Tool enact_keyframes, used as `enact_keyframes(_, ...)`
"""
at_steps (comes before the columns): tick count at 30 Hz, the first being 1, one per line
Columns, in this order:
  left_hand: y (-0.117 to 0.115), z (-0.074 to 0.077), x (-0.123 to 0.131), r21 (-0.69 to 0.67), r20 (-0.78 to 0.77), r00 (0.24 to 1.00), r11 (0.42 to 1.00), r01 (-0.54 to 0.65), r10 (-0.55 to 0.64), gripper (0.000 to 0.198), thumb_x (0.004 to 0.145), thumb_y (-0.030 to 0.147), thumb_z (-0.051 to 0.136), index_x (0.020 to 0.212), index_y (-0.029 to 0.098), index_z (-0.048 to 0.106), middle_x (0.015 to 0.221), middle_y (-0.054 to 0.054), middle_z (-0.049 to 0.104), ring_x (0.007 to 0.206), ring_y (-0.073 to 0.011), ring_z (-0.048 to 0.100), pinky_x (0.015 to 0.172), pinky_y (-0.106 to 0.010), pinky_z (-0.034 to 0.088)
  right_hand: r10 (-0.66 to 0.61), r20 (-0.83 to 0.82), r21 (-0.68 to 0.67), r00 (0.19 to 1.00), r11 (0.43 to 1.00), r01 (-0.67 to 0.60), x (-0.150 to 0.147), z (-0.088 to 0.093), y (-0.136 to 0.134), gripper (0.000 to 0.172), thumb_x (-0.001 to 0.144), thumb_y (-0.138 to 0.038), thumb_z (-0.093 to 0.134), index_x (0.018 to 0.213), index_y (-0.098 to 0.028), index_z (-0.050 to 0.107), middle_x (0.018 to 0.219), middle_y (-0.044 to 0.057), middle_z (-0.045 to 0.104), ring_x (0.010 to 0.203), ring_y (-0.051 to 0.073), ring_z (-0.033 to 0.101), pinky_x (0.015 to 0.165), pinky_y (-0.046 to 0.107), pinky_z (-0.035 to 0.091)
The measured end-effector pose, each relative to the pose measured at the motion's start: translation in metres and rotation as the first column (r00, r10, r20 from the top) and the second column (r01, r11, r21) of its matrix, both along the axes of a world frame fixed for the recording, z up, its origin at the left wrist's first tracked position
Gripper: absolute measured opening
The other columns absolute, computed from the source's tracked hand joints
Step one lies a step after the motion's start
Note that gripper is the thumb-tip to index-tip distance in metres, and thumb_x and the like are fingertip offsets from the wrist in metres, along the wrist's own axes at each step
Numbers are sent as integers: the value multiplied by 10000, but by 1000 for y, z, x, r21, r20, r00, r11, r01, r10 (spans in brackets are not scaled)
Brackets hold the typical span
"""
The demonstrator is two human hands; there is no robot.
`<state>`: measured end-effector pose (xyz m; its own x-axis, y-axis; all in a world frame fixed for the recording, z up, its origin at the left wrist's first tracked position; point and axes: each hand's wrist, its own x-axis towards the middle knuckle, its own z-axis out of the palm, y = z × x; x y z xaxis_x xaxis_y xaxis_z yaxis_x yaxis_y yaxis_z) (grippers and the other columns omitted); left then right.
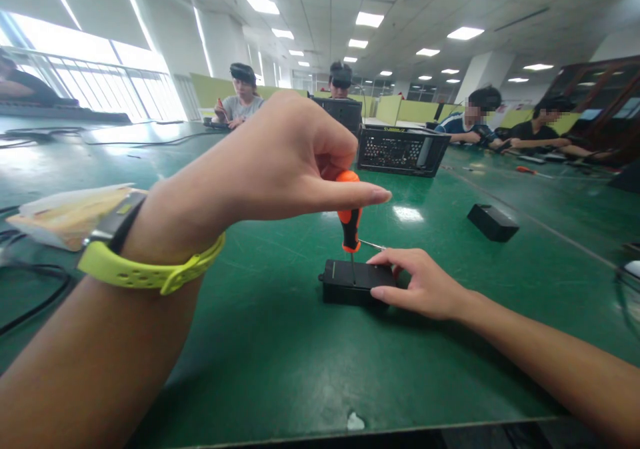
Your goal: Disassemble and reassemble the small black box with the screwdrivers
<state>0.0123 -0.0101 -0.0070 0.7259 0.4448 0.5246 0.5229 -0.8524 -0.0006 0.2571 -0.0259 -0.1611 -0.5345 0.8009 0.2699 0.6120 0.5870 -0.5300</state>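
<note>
Two hands: both occupied, one above the other.
Left hand (295, 162): fingers curled tight round the top of the screwdriver (351, 225), thumb stretched across the handle.
Right hand (427, 282): half closed, thumb and fingers gripping the right end of a black box (337, 293).
Screwdriver: near upright, tip down on the box's top; whether seated in a screw, cannot tell.
Black box: flat on the green worktop (270, 349), directly below the left hand.
Slip risk: tip could skid if the shaft leans or pressure goes sideways; right fingers lie close by.
Twist risk: box might turn under the tip, being gripped at one end only.
Farther out: second black box (493, 223) well apart, rightward; mesh-sided case (403, 152) behind.
</note>
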Motion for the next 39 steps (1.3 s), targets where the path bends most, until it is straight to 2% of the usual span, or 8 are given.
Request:
enact_keyframes(3, -2, 4, -1, -44, 4, 995, 994, 101, -101, 350, 822, 458, 625, 751, 123, 701, 624, -19, 609, 557, -86, 490, 503, -226, 374, 0, -6, 3, 1000, 1000, 0, 1, -1, -1, 308, 788, -365, 691, 1039, -189, 662, 910, 18, 693, 773, 166, 610, 686, 293, 461)
enact_keyframes(6, -5, 8, -5, -130, -49, 984, 978, 166, -173, 200, 838, 351, 613, 898, 197, 726, 837, -21, 699, 683, -116, 602, 561, -208, 461, 0, -3, -1, 1000, 1000, 0, 1, -2, 0, 307, 790, -363, 689, 1041, -189, 663, 909, 18, 692, 778, 166, 609, 689, 291, 461)
enact_keyframes(9, -9, 11, -9, -152, -69, 983, 976, 159, -170, 199, 829, 364, 627, 908, 211, 728, 859, -12, 705, 699, -119, 618, 546, -187, 467, 0, -4, 15, 1000, 1000, 1, 2, -3, 1, 311, 787, -359, 693, 1045, -189, 662, 910, 16, 694, 775, 163, 610, 697, 292, 460)
enact_keyframes(14, -14, 7, -9, -68, 202, 974, 991, 114, -99, 282, 810, 414, 663, 910, 155, 710, 809, -27, 691, 660, -107, 608, 551, -199, 460, -1, -13, 55, 1000, 998, 1, 3, -6, 2, 309, 782, -367, 695, 1025, -179, 660, 893, 21, 690, 749, 160, 605, 684, 288, 456)
enact_keyframes(16, -13, 5, -5, -67, 244, 966, 993, 102, -83, 270, 807, 420, 662, 901, 172, 712, 792, -11, 685, 648, -104, 606, 552, -204, 454, 3, -13, 57, 1000, 998, -2, 3, -6, 1, 311, 788, -378, 688, 1022, -175, 661, 879, 23, 689, 736, 159, 603, 678, 287, 456)
enact_keyframes(26, 4, -5, 2, -152, 133, 983, 978, 144, -124, 270, 802, 380, 661, 931, 150, 717, 810, -52, 697, 658, -124, 597, 580, -229, 471, 15, -15, 43, 1000, 999, -14, 0, -1, -3, 341, 788, -396, 687, 1045, -173, 657, 919, 35, 699, 773, 171, 614, 694, 297, 466)
enact_keyframes(39, 4, -8, 6, -161, 87, 985, 974, 161, -148, 233, 819, 343, 642, 902, 138, 715, 797, -48, 696, 646, -117, 587, 567, -223, 447, 11, -16, 66, 1000, 998, -10, -1, -4, -1, 361, 778, -412, 700, 1047, -176, 655, 946, 40, 705, 773, 169, 624, 696, 295, 473)
